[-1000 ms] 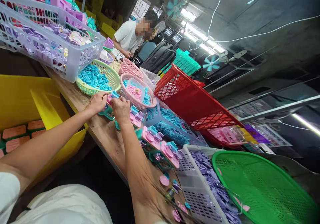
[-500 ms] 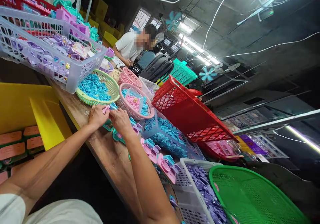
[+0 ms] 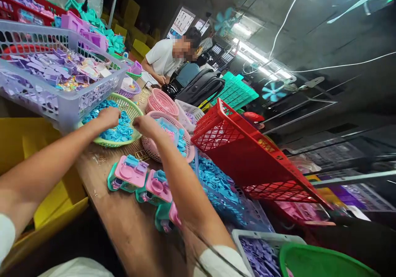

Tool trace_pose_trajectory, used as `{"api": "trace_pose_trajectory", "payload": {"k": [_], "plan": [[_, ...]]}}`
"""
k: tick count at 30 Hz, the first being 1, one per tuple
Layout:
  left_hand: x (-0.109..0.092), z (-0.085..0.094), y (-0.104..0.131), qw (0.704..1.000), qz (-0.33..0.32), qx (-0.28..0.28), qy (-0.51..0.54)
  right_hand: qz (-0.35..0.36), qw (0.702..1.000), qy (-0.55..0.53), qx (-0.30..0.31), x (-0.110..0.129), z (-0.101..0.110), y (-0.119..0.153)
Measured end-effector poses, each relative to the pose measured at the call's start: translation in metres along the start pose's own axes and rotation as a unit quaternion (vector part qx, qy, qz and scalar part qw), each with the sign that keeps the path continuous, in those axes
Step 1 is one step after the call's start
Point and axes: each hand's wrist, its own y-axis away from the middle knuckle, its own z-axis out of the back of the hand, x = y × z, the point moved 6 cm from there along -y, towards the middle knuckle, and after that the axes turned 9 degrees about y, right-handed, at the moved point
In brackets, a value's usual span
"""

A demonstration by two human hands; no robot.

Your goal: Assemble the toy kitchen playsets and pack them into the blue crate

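My left hand [image 3: 109, 117] is over a yellow-green basket [image 3: 137, 107] of small blue plastic pieces [image 3: 122, 131]. Its fingers are curled down toward the pieces; whatever they pinch is hidden. At the near rim of a pink basket [image 3: 147, 147], my right hand [image 3: 145, 125] is curled closed, its fingertips out of sight. That basket holds blue pieces and a clear tub [image 3: 169, 126] with pink bits. Below my hands, pink-topped toy assemblies [image 3: 131, 171] with teal bases and blue and purple parts stand in a row on the wooden table [image 3: 123, 223]. My right forearm covers part of the row.
To the left is a translucent crate [image 3: 66, 99] of purple pieces. A red crate [image 3: 247, 157] leans at the right, beside a bin of blue pieces [image 3: 216, 182]. A green basket [image 3: 309, 258] sits lower right. Across the table sits a person [image 3: 163, 58] in white.
Both hands have left the toy assembly they were working on, which now sits on the table. My left hand has moved over the blue pieces, my right toward the pink basket. The view has shifted.
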Motion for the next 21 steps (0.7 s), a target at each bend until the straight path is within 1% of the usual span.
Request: {"api": "trace_pose_trajectory", "payload": {"k": [1,3,6,8,11,16,18,20,21], "plan": [[0.003,-0.007,-0.016,1.0,0.012,0.018,-0.01,0.003,1.0,0.004,0.025,0.003,-0.008,-0.019],[0.011,-0.024,-0.038,0.999,0.02,0.043,-0.019,0.019,0.998,0.0,0.06,0.013,-0.027,-0.049],[0.026,-0.047,-0.053,0.998,0.021,0.061,-0.027,0.041,0.996,-0.018,0.078,0.022,-0.052,-0.075],[0.035,-0.055,-0.056,0.998,0.022,0.059,-0.022,0.045,0.996,-0.037,0.072,0.019,-0.062,-0.082],[0.039,-0.053,-0.06,0.999,0.02,0.036,0.006,0.038,0.996,-0.072,0.048,0.008,-0.066,-0.088],[0.035,-0.033,-0.063,0.994,0.028,-0.009,0.109,0.003,0.992,-0.125,-0.029,-0.005,-0.059,-0.089],[0.034,-0.029,-0.06,0.986,0.039,-0.007,0.162,-0.025,0.982,-0.174,-0.069,-0.01,-0.057,-0.089],[0.031,-0.028,-0.055,0.974,0.05,0.01,0.221,-0.065,0.963,-0.238,-0.105,-0.016,-0.057,-0.089],[0.029,-0.029,-0.052,0.966,0.056,0.021,0.252,-0.081,0.952,-0.271,-0.114,-0.019,-0.059,-0.09]]}}
